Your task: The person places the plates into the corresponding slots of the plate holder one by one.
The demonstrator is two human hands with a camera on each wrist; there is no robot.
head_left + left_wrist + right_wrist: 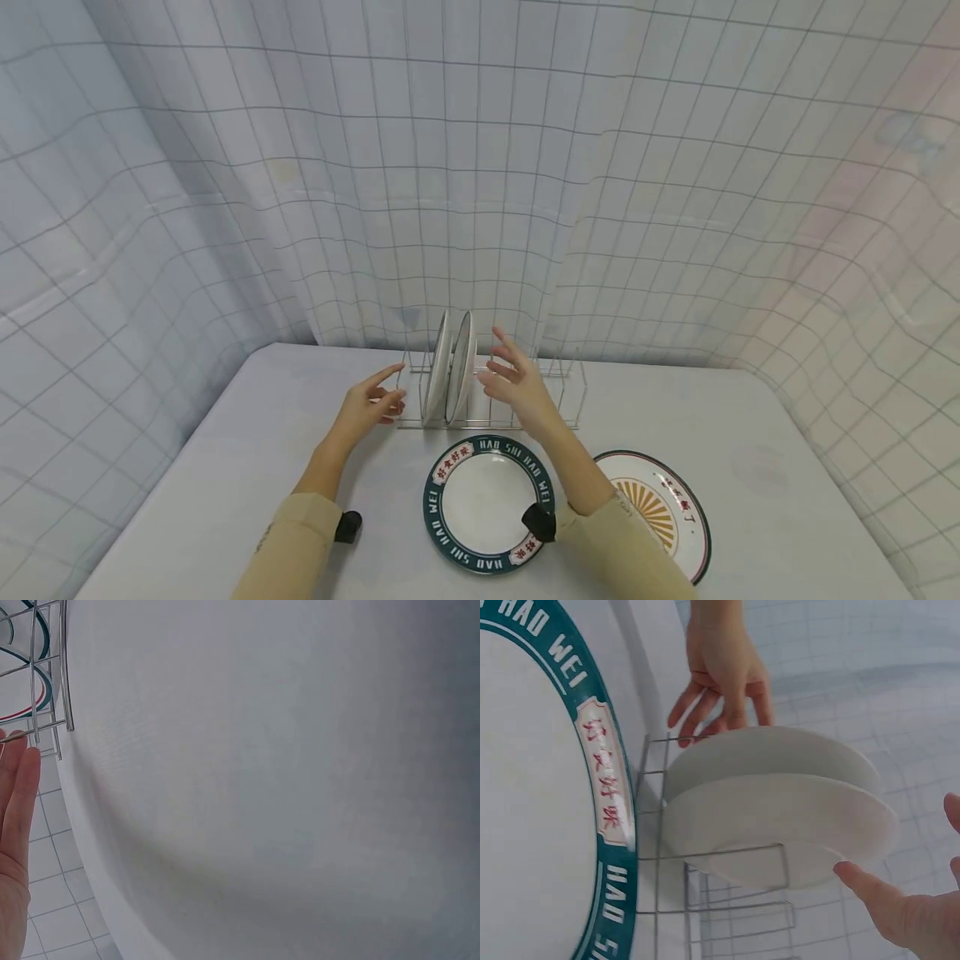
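Two white plates, a left plate [438,377] and a right plate [462,371], stand on edge side by side in a wire dish rack [525,428]. My left hand [366,408] is at the rack's left end, its fingertips at the end wires, holding nothing. My right hand [525,393] hovers over the rack, right of the plates, with fingers spread. In the right wrist view the thumb [877,896] reaches close to the right plate's underside; whether it touches I cannot tell. Patterned rims show through the wires in the left wrist view.
A green-rimmed plate [491,504] lies flat before the rack. Right of it lies a white plate with a yellow sunburst [648,508], partly behind the right forearm. White table [772,475]; checked curtain [480,167] behind. Dark wrist mounts [348,527] sit on both sleeves.
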